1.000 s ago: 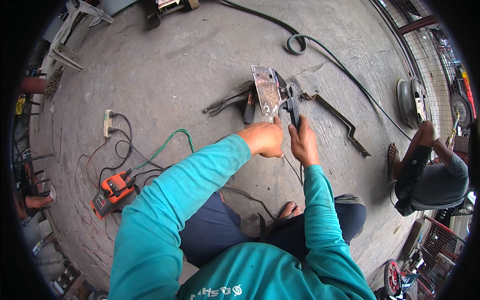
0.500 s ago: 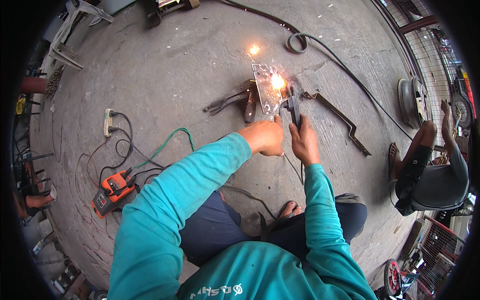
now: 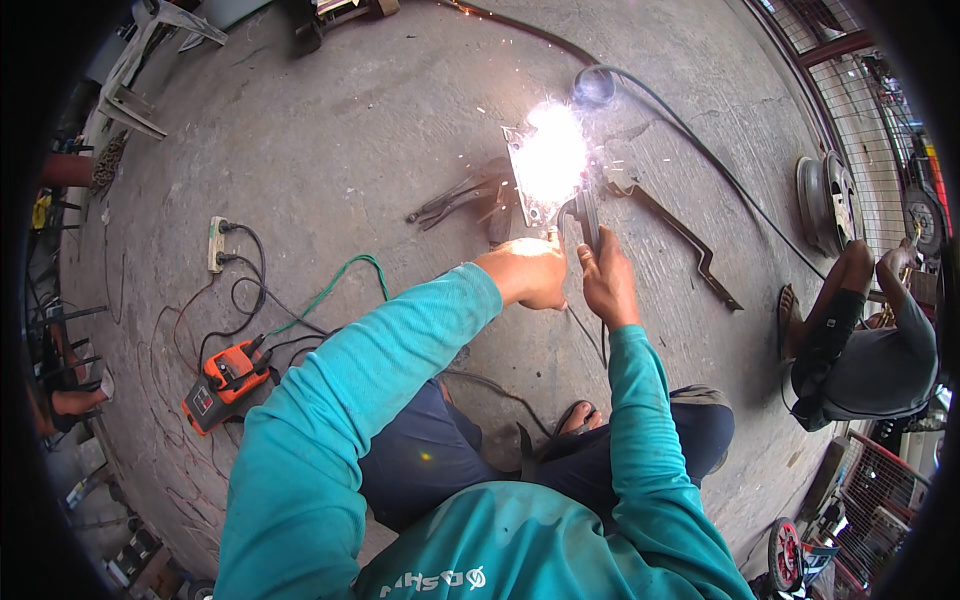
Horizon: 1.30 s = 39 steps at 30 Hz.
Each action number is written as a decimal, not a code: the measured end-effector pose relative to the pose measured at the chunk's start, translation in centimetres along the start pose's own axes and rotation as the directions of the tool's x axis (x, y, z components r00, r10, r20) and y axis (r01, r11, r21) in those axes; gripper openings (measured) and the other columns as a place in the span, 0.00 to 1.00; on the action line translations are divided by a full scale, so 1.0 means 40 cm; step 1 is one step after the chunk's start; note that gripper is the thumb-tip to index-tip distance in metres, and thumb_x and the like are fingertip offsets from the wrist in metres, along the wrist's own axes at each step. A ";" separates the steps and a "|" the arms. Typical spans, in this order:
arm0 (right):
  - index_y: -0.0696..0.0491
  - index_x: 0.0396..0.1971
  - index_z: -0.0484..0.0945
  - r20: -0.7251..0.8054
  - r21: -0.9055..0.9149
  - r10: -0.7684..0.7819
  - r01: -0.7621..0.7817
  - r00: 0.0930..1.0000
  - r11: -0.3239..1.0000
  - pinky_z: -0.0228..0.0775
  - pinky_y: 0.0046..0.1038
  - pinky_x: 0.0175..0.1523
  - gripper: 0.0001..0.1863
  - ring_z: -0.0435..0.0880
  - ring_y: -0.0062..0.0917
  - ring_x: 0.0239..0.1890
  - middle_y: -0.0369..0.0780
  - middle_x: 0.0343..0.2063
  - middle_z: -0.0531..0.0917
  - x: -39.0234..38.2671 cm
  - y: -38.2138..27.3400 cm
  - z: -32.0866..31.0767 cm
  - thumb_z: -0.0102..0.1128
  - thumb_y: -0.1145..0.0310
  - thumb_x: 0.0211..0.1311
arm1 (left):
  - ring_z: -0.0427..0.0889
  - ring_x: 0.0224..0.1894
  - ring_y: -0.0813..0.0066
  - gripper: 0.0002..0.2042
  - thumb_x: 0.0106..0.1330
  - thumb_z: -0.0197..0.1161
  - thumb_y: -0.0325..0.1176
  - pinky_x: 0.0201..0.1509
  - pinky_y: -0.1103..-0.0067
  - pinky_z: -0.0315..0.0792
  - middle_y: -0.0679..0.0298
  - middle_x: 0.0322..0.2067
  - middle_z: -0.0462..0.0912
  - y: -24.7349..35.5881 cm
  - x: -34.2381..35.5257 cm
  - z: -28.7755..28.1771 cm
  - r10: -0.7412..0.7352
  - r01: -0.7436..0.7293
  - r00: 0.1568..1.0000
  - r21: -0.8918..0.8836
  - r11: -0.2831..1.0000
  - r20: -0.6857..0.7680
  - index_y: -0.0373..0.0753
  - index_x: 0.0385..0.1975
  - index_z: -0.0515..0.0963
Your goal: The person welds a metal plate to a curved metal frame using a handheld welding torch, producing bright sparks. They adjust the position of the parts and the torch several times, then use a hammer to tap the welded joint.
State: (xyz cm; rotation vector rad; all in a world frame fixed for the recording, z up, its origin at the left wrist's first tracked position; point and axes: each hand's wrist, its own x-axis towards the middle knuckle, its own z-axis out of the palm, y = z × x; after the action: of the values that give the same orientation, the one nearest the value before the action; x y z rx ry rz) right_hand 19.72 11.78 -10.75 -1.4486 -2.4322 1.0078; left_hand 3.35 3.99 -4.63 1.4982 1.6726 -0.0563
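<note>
Arc welding appears in progress: right hand (image 3: 610, 282) wrapped around electrode holder (image 3: 589, 214); left hand (image 3: 530, 274) curled, hold indeterminable, metal plate (image 3: 531, 203) just ahead. Next move likely demands steady guidance.

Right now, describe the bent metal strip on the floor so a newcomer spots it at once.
On the grey concrete floor, find the teal-sleeved person's right hand. The bent metal strip lies to that hand's right, slanting down toward the picture's lower right. Sharp, angular bends near its lower end set it apart from the smoothly curving dark cable beyond.
</note>
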 end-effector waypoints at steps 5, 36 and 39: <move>0.64 0.65 0.69 0.018 0.021 0.013 -0.013 1.000 1.000 0.75 0.49 0.55 0.27 0.85 0.58 0.52 0.63 0.48 0.85 0.006 -0.007 -0.004 0.59 0.63 0.76 | 0.86 0.52 0.45 0.51 0.60 0.71 0.46 0.56 0.62 0.81 0.35 0.46 0.86 -0.011 0.013 0.018 0.022 -0.022 0.999 0.007 1.000 -0.030 0.14 0.72 0.52; 0.63 0.65 0.70 -0.049 -0.007 -0.100 0.100 0.994 0.995 0.75 0.48 0.52 0.26 0.86 0.55 0.49 0.60 0.46 0.86 0.012 0.022 0.017 0.59 0.63 0.76 | 0.89 0.47 0.48 0.35 0.62 0.67 0.44 0.53 0.63 0.82 0.40 0.42 0.88 -0.012 0.011 0.007 0.036 -0.036 0.999 -0.004 0.999 0.002 0.13 0.57 0.72; 0.63 0.65 0.70 -0.042 -0.058 -0.063 0.060 0.997 0.997 0.76 0.48 0.52 0.26 0.86 0.55 0.48 0.59 0.45 0.86 0.020 0.032 0.027 0.60 0.63 0.76 | 0.89 0.48 0.48 0.43 0.61 0.68 0.44 0.53 0.64 0.82 0.39 0.43 0.88 -0.014 0.017 0.010 0.020 -0.021 0.999 0.015 1.000 0.026 0.11 0.65 0.62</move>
State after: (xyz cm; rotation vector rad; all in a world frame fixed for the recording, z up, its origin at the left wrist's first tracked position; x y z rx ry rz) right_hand 19.75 12.33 -12.52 -1.3881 -2.4771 0.8929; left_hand 3.19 4.14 -5.56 1.5201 1.6395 -0.0775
